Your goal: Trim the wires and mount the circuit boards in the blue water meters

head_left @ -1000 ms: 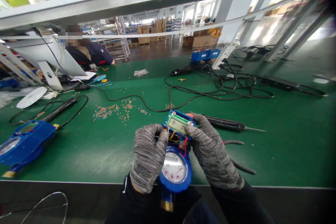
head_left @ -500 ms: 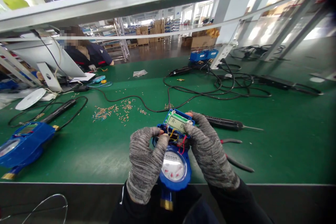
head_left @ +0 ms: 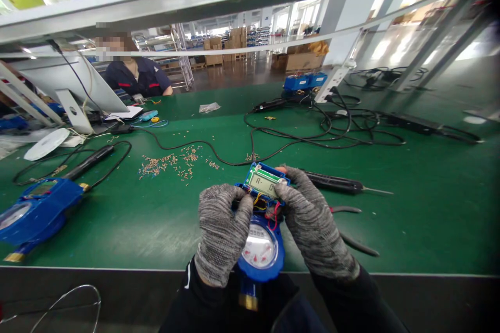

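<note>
- The open blue box point(head_left: 275, 171) is between the two grips; inside it are a green circuit board point(head_left: 265, 174) and a grey display point(head_left: 261, 184) reading "A-" and "0".
- Right grip point(head_left: 316, 223): clamped on the box, thumb over the display's right edge, fingers behind.
- Left grip point(head_left: 223, 234): fingers and thumb curl at the box's lower left corner; the tips are partly hidden, so I cannot tell whether they close on a wire.
- Thin yellow wires point(head_left: 257, 199) and red wires point(head_left: 276, 212) run out below the display, between the grips.
- The blue meter point(head_left: 260, 272) is just beneath them, its round clear-fronted dial point(head_left: 258, 248) facing up, its brass end point(head_left: 248, 302) lowest.
- Both grips wear grey, coarse-knit gloves; a fingertip of the right one is bare.
- Well left of the left grip, a second blue meter point(head_left: 37, 221) lies on the smooth green counter point(head_left: 148, 234), its compartment uncovered.
- Beyond the left grip, tiny copper-coloured pieces point(head_left: 153, 166) are scattered.
- Just beyond the right grip, a black-handled tool point(head_left: 334, 182) ends in a slim metal tip.
</note>
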The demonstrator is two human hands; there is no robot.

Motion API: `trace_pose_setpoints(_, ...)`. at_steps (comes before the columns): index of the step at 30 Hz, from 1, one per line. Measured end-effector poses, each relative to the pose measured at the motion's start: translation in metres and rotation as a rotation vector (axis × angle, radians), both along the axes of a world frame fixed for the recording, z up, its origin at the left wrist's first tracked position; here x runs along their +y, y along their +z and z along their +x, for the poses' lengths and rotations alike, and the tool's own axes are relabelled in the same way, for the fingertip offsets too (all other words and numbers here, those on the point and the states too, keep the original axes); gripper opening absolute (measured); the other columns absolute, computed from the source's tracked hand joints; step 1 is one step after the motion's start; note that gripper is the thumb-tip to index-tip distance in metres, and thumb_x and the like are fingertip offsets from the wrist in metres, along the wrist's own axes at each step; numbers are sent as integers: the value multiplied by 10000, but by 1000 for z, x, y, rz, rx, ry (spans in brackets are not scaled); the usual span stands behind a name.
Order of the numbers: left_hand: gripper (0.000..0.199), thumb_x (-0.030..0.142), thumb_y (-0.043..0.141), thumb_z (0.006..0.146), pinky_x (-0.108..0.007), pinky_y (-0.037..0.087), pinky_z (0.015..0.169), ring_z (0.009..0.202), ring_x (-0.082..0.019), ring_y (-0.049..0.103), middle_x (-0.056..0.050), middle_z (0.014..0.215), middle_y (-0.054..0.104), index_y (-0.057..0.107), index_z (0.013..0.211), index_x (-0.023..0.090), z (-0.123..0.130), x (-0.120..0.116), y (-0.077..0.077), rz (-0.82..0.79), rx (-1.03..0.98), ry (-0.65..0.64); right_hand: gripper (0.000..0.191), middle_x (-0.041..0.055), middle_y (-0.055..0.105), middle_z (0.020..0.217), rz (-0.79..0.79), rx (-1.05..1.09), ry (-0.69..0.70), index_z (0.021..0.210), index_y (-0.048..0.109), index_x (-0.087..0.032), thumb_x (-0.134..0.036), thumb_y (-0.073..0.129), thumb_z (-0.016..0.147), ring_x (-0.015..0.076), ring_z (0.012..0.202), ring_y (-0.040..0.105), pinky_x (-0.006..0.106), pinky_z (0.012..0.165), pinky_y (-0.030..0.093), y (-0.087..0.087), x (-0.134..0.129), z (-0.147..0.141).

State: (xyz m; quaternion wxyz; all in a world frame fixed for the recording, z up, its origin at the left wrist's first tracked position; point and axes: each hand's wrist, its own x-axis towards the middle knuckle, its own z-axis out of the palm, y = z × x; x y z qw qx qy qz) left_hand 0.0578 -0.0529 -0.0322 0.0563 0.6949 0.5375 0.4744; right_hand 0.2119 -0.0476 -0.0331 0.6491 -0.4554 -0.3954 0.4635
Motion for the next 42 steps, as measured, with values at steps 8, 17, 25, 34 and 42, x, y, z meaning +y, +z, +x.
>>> trace_pose_setpoints(8, 104, 248, 659, 851, -439, 489, 814, 802, -236, 633, -60, 806, 717, 695, 775, 188, 1, 10, 2, -153, 15, -60, 297, 6, 700, 1019, 1, 11, 3, 1000, 666, -258, -355, 742, 729, 225, 928, 636, 361, 829, 496, 1, 4, 5)
trace_pose_setpoints(17, 567, 288, 787, 766, -485, 412, 1122, 1274, -257, 557, -99, 1329, 625, 564, 1284, 229, -46, 34, 25, -168, -111, -379, 269, 17, 713, 1036, 23, -41, 101, 1035, 696, -261, -344, 691, 778, 247, 954, 650, 375, 815, 504, 1, 9, 9)
trace_pose_setpoints(25, 572, 162, 820, 727, -435, 494, 1071, 1218, -264, 627, -58, 1293, 681, 635, 1257, 271, -31, 50, 34, -424, -192, -688, 242, -1, 712, 1064, 91, -138, 157, 1060, 694, -279, -343, 682, 828, 221, 935, 660, 338, 809, 514, 1, 10, 11)
trace_pose_setpoints(34, 672, 206, 862, 689, -417, 486, 1084, 1227, -264, 625, -69, 1294, 686, 611, 1310, 264, -39, 49, 13, -274, -167, -662, 272, 16, 709, 1086, 74, -190, 147, 1076, 679, -271, -369, 699, 824, 239, 957, 670, 354, 805, 539, 1, 8, 11)
trace_pose_setpoints(42, 603, 220, 756, 790, -422, 482, 1082, 1254, -251, 588, -83, 1350, 622, 532, 1345, 294, -50, 25, 17, -233, -207, -571, 291, 34, 665, 1155, 132, -233, 94, 1160, 613, -301, -394, 642, 886, 247, 988, 658, 381, 805, 550, -6, -1, 0)
